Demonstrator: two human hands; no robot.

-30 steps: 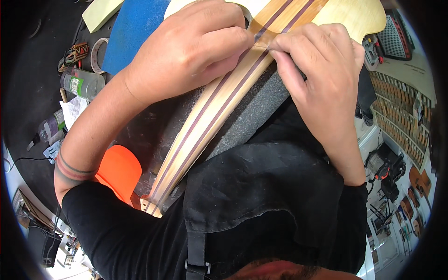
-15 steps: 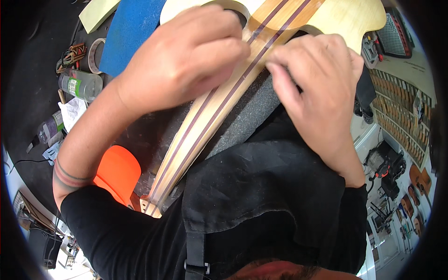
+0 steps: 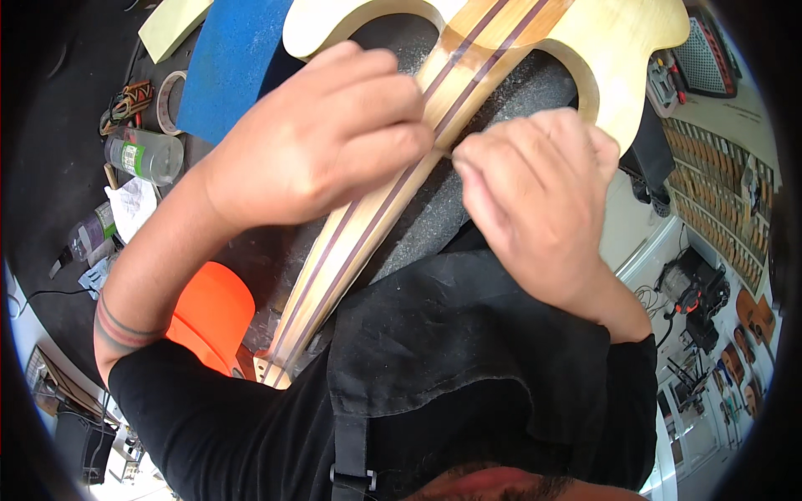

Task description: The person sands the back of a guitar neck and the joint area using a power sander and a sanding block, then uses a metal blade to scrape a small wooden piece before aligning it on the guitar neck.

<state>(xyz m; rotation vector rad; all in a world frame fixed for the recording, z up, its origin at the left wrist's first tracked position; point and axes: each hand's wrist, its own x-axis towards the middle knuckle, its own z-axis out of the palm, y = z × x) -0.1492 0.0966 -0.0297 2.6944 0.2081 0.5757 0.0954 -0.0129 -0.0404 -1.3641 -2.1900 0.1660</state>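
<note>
- The grip: both hands are clamping one thin strip (image 3: 444, 154) crosswise over the neck (image 3: 368, 219), with little of it showing between them.
- The right hand (image 3: 535, 196) is pinching the strip between thumb and bent forefinger.
- The left hand (image 3: 322, 138) is hiding its fingertips under curled knuckles; the strip is running toward them, so this hand seems to be clamping the other end.
- The neck is lying slantwise below the hands, its two dark stripes facing up, with the pale body (image 3: 647, 37) spreading at the top and the headstock (image 3: 271, 372) sitting by the left sleeve (image 3: 180, 388).
- A grey block (image 3: 439, 196) is showing along the neck's right side, probably supporting it.
- The step in hand seems to be working the strip's edge over the neck's upper face, somewhat below the body joint; whether the edge is touching the wood, I cannot tell.
- Any further stroke would be calling for level, matched pressure from both hands, with the strip staying square to the stripes.
- On the tabletop (image 3: 63, 159), a blue sheet (image 3: 225, 67) and a bottle (image 3: 159, 157) are lying left of the work.
</note>
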